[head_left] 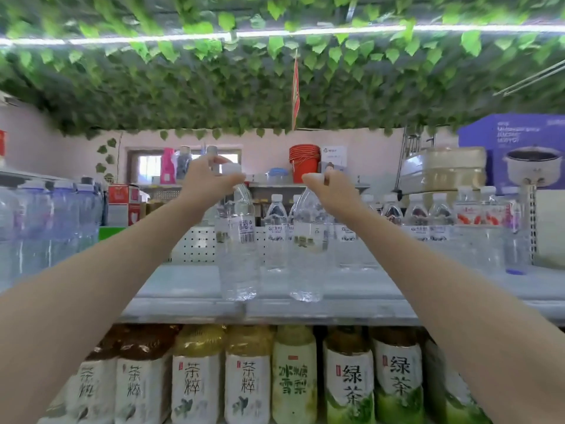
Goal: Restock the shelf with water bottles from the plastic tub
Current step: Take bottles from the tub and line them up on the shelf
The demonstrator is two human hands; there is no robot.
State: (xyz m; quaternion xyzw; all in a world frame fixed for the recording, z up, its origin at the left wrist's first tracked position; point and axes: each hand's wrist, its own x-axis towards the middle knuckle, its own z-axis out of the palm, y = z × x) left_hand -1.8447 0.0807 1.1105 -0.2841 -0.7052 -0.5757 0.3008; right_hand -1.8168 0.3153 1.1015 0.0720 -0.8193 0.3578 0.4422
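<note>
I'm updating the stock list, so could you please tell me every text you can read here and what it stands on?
"茶粹": on the brown and yellow tea bottles.
"冰糖雪梨": on the pale green bottle.
"绿茶": on the green tea bottles.
Label and barcode on the front water bottle: too blurred to read.
Print on the purple box: too blurred to read.

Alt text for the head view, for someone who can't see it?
The left hand holds the left clear plastic water bottle and the right hand the right clear plastic water bottle by their white-capped necks, both upright at the front of the grey shelf. Smaller water bottles stand behind; tea bottles sit below.
</note>
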